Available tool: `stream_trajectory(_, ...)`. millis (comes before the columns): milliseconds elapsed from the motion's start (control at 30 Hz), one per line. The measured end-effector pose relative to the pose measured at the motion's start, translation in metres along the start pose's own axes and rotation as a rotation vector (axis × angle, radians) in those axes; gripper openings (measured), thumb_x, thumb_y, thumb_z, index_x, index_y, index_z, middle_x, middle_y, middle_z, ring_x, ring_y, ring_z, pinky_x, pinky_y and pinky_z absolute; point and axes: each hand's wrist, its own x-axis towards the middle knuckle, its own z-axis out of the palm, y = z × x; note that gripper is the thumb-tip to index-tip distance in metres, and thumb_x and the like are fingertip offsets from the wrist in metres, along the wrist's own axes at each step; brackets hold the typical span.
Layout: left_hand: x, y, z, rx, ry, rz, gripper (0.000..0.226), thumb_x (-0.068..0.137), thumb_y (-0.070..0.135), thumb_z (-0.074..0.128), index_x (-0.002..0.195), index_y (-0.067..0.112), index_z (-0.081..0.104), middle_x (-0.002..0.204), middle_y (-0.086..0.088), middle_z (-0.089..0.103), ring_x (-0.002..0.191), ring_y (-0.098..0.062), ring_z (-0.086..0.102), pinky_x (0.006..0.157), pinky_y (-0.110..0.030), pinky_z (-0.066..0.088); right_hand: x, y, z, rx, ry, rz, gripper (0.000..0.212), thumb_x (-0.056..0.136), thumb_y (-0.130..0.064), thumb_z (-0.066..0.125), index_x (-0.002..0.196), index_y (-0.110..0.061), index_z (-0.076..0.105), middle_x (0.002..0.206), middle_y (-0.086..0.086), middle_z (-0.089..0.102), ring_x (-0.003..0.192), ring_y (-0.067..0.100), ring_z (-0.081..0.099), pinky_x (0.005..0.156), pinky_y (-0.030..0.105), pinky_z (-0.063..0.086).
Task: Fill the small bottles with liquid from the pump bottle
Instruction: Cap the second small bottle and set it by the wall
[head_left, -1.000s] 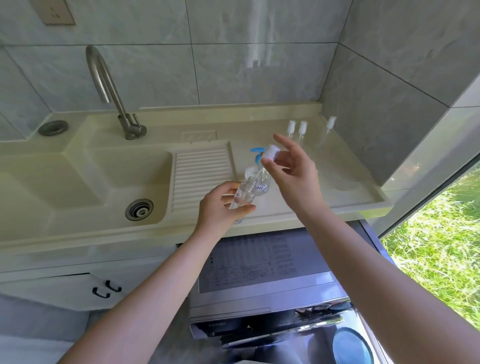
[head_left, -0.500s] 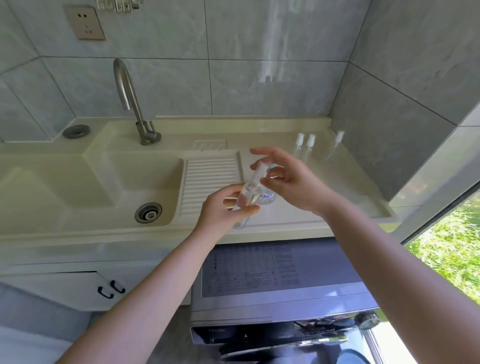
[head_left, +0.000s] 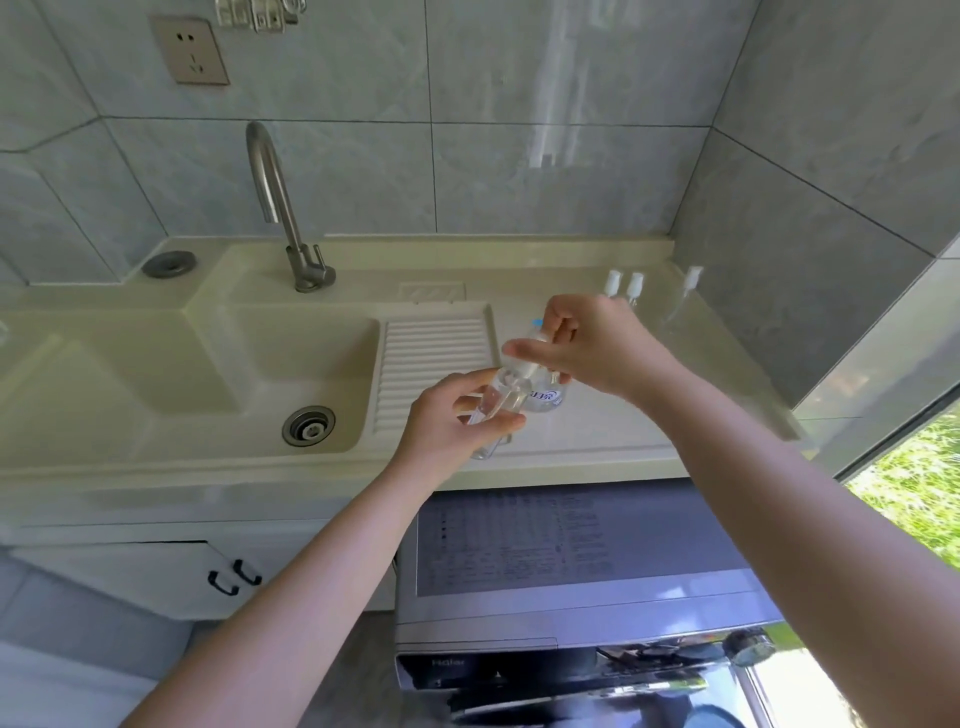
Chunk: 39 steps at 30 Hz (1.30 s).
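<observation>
centre frame: left hand grips small clear bottle above worktop. right hand pinches its white spray cap at the neck. pump bottle just behind. step: capping, likely; next needs twisting tight.

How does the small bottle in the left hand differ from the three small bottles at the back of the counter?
The held bottle is tilted, gripped by the left hand, the right hand at its top. The back bottles stand upright on the counter, untouched, white caps on. All are small and clear.
</observation>
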Motion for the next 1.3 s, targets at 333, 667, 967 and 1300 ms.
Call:
stream_trajectory(333,0.004,-0.009,0.004,0.013,-0.026,0.033,0.056,0.067,0.026,0.089,0.120,0.026,0.069,0.105,0.008,0.070,0.097,-0.007,0.066,0.087,-0.022,0.049,-0.006,-0.004,-0.018,0.455,-0.306,0.071,0.039,0.087,-0.011,0.074,0.123,-0.024,0.068,0.113,-0.003,0.073,0.101,0.014,0.070,0.088,0.027,0.058)
stream_trajectory(667,0.009,-0.013,0.014,-0.002,-0.024,0.045,0.054,0.065,0.027,0.090,0.115,0.033,0.071,0.104,0.009,0.068,0.097,-0.010,0.066,0.090,-0.027,0.050,-0.003,-0.010,-0.004,-0.139,-0.049,0.248,0.070,0.083,-0.083,0.037,0.098,-0.025,0.073,0.093,-0.005,0.072,0.084,0.019,0.067,0.084,0.037,0.056)
stream_trajectory(967,0.013,-0.017,0.018,0.006,-0.009,0.046,0.056,0.064,0.028,0.091,0.116,0.029,0.071,0.103,0.009,0.068,0.095,-0.010,0.067,0.090,-0.027,0.051,0.002,-0.004,-0.016,-0.116,-0.079,0.141,0.035,0.086,-0.047,0.071,0.074,-0.014,0.075,0.066,-0.001,0.074,0.059,0.010,0.071,0.076,0.034,0.061)
stream_trajectory(1300,0.015,-0.011,0.021,0.054,-0.010,0.038,0.058,0.066,0.028,0.090,0.120,0.024,0.069,0.101,0.008,0.069,0.093,-0.004,0.065,0.088,-0.018,0.049,0.005,0.004,-0.033,0.233,-0.345,0.153,0.036,0.083,-0.008,0.077,0.113,-0.029,0.074,0.106,-0.007,0.075,0.092,0.008,0.073,0.083,0.029,0.060)
